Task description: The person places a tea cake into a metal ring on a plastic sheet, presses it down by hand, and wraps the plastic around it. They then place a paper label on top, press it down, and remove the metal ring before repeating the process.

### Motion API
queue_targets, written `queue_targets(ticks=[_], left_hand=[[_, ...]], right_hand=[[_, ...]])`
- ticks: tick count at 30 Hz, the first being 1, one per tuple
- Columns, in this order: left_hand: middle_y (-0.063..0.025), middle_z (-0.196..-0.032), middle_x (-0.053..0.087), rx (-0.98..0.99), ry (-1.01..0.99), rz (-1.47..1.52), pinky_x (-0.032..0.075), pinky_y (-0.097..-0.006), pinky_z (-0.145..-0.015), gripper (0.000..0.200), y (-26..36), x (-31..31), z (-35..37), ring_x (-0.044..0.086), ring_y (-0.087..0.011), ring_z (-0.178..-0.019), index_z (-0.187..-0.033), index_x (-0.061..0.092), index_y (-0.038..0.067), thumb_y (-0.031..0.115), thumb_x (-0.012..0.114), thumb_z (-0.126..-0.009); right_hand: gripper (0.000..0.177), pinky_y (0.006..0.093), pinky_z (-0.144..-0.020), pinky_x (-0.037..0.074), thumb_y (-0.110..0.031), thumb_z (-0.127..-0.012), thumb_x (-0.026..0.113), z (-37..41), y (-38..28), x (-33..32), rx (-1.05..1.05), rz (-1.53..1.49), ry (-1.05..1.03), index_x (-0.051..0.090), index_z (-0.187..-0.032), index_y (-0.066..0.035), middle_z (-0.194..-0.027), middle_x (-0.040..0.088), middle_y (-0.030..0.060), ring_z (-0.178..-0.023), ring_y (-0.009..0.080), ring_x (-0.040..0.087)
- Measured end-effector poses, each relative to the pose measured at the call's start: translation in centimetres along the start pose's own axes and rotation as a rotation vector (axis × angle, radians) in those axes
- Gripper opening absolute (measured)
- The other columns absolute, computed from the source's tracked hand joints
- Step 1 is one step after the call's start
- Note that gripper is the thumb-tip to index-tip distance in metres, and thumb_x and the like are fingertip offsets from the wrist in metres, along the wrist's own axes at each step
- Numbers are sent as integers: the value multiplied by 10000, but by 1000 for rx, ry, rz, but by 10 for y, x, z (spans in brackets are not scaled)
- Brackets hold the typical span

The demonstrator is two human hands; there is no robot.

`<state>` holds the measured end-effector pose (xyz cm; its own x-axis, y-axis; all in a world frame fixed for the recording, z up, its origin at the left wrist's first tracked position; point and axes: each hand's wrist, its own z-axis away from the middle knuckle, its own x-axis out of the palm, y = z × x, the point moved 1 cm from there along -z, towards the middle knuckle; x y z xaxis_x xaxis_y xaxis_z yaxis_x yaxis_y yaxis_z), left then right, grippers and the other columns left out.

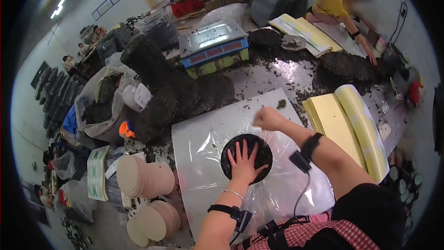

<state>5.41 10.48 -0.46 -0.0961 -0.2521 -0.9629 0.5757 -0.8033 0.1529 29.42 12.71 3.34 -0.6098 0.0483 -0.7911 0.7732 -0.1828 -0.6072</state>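
Note:
My left hand (pixel 244 163) lies flat with fingers spread on a dark round cake (pixel 264 153) that looks like pressed tea leaves. Around the cake, crinkled clear plastic film (pixel 210 146) covers part of a silvery metal sheet (pixel 189 132). My right hand (pixel 269 118) hovers just beyond the cake, over the far part of the sheet, its fingers curled closed. I cannot tell what, if anything, is in them. A small dark crumb (pixel 281 104) rests near that hand.
Pale round discs (pixel 143 176) are stacked at left. Beyond the sheet stand dark cake stacks (pixel 159 111) and a scale (pixel 215 46). Yellow paper (pixel 330 120) and a printed roll (pixel 363 129) lie right. An open plastic bag (pixel 99 106) stands left. Another person (pixel 335 7) reaches across at back right.

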Motion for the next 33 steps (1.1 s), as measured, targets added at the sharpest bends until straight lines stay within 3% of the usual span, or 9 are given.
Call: queue_targets(ticks=[6, 8, 10, 16, 17, 20, 22, 26, 33], left_hand=[[-174, -1692, 103, 34, 245, -2, -53, -665, -1189, 980, -2, 15, -2, 23, -413, -1557, -1615, 257, 293, 752, 602, -821], [-190, -1691, 80, 19, 118, 0, -61, -687, -1173, 997, -2, 10, -4, 14, -435, -1553, -1633, 188, 286, 746, 585, -842], [-186, -1694, 73, 5, 114, 2, -64, -689, -1172, 988, -1, 11, -5, 3, -433, -1554, -1630, 199, 294, 736, 597, -841], [-173, -1619, 316, 202, 164, -24, 162, -574, -1220, 814, 9, -14, 34, 320, -347, -1488, -1540, 425, 232, 587, 693, -858], [-169, -1402, 585, 179, 272, 35, 377, -461, -1139, 530, 3, -26, 48, 591, -279, -1264, -1328, 632, 142, 414, 736, -885], [-139, -964, 736, 98, 416, 906, 538, -355, -849, 169, 41, -117, 180, 717, -259, -908, -944, 716, 29, 197, 695, -936], [-186, -1142, 696, 839, -544, 1441, 432, -461, -1061, 348, 67, -128, 241, 641, -362, -1135, -1126, 687, -26, 277, 668, -955], [-245, -1385, 567, 465, 93, 1154, 345, -486, -1137, 502, 78, 54, 269, 522, -388, -1297, -1309, 602, -30, 349, 609, -980], [-311, -1493, 364, -169, 897, 709, 307, -542, -1146, 817, 33, 19, 166, 366, -476, -1378, -1398, 440, -55, 411, 785, -823]], right_hand=[[496, 334, -789, 560, -93, -897, 711, 188, -77, -102, 155, -611, 932, 520, -1349, -21, -967, 676, 67, -914, 188, 688], [864, 435, -1059, 443, -313, -752, 903, 263, 14, -4, 119, -48, 666, 455, -1395, 52, -1350, 563, 249, -1313, 314, 521], [515, 277, -742, 567, -347, -927, 748, 306, -30, 34, 518, -909, -201, 600, -1230, 42, -892, 729, 163, -818, 228, 728], [410, 290, -484, 518, -246, -1075, 480, 370, -112, -21, -553, -1777, -183, 628, -786, 4, -700, 681, 160, -514, 207, 649], [378, 342, -651, 576, -229, -1051, 514, 392, -89, -8, -76, -1808, -265, 700, -931, 77, -795, 725, 222, -622, 312, 698], [744, 527, -1001, 481, -500, -774, 827, 361, -46, 64, 30, -115, 9, 654, -1193, 89, -1284, 627, 287, -1147, 435, 618], [1203, 551, -1148, 307, -522, -581, 937, 319, -38, 86, -22, 151, 298, 398, -1496, 44, -1528, 386, 299, -1392, 451, 385], [1563, 526, -1171, 238, -502, -506, 968, 218, -43, 83, -130, -410, 656, -30, -1613, -32, -1473, 448, 253, -1417, 413, 349], [894, 388, -1022, 392, -224, -675, 837, 151, -92, 77, -40, 158, 296, 466, -1468, -45, -1181, 653, 113, -1048, 309, 581]])
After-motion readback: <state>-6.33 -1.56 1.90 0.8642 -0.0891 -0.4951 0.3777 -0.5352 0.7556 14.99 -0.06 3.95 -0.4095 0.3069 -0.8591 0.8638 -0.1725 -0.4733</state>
